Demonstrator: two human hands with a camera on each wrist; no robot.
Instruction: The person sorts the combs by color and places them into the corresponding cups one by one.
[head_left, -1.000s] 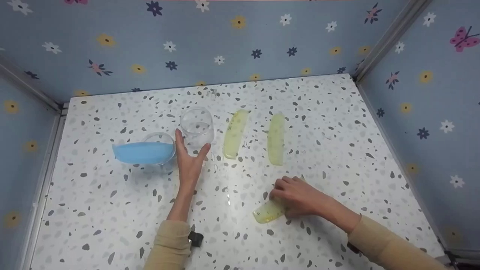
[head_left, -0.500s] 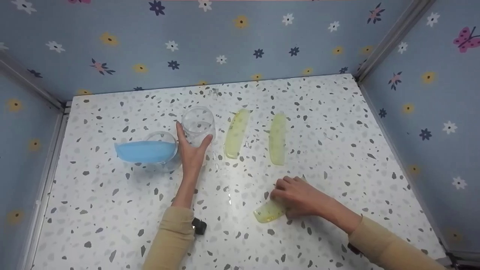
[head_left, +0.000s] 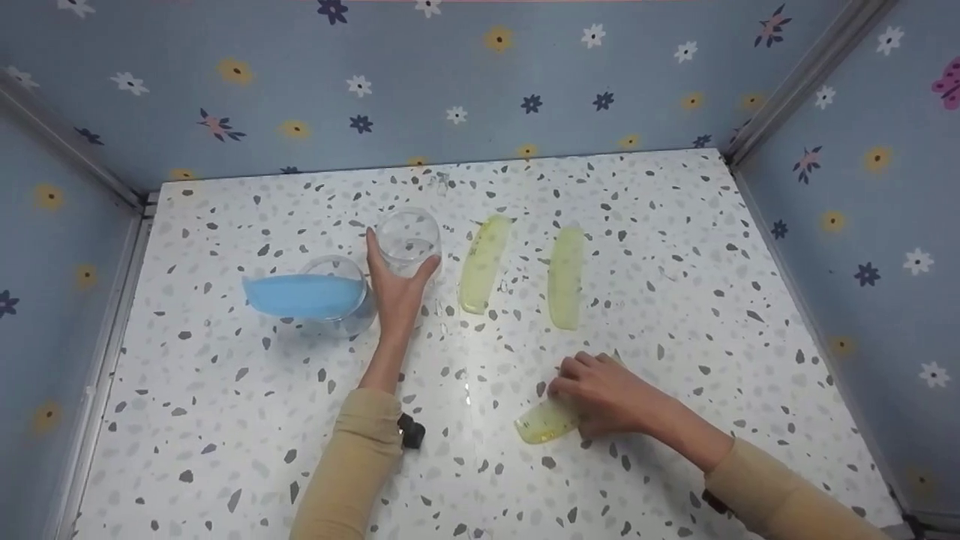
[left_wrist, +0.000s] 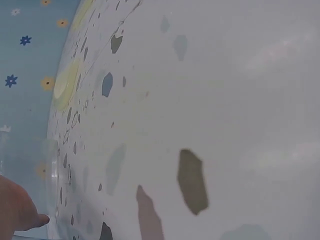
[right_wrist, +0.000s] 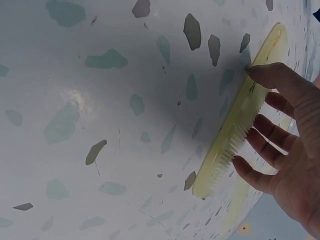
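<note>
My left hand (head_left: 400, 289) spreads its straight thumb and finger either side of a clear cup (head_left: 409, 236); whether both touch it is hard to tell. In the left wrist view, its thumb (left_wrist: 22, 212) is near the cup's see-through wall. My right hand (head_left: 607, 394) holds a pale yellow comb (head_left: 546, 421) low over the table. In the right wrist view, the thumb is at the spine of this comb (right_wrist: 235, 120) and the fingers at the teeth. A second clear cup (head_left: 351, 322) has a blue comb-shaped piece (head_left: 304, 295) in its mouth, sticking out leftward.
Two more yellow combs, a left one (head_left: 484, 264) and a right one (head_left: 566, 277), lie right of the cup. The speckled white table (head_left: 465, 480) is bounded by flowered panels (head_left: 465, 82) at the back and sides.
My left hand has moved forward, further around the clear cup. The right hand keeps its place with the comb. The head view has shifted slightly.
</note>
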